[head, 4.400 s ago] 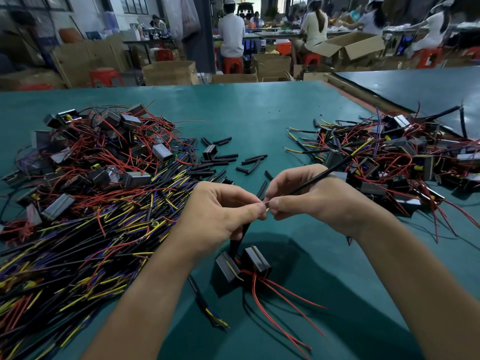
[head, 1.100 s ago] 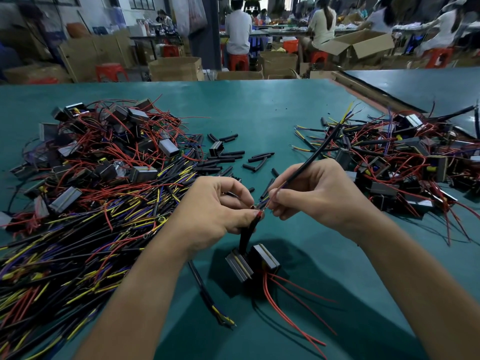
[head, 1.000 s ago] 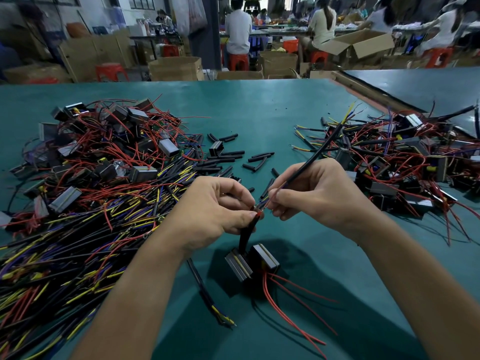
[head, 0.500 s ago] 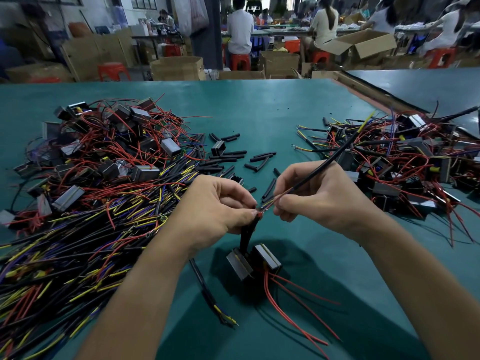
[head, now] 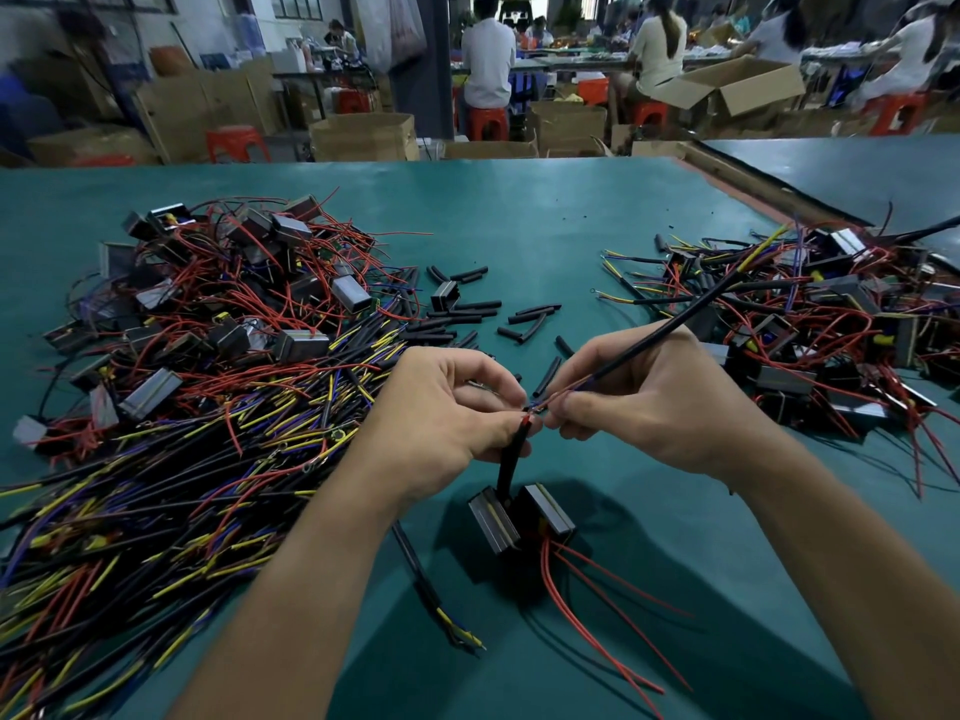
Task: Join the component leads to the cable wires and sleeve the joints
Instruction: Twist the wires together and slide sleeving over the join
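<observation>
A heap of cables and components covers the left side of the green desk. Loose sleeves, short and black, lie scattered just beyond the hands. The left hand pinches the top of a black sleeve, where a red lead tip shows; a component sits below it. The right hand pinches the thin wires of a black cable that slants up to the right. The wire ends meet between the fingertips of both hands. A second heap lies at the far right.
</observation>
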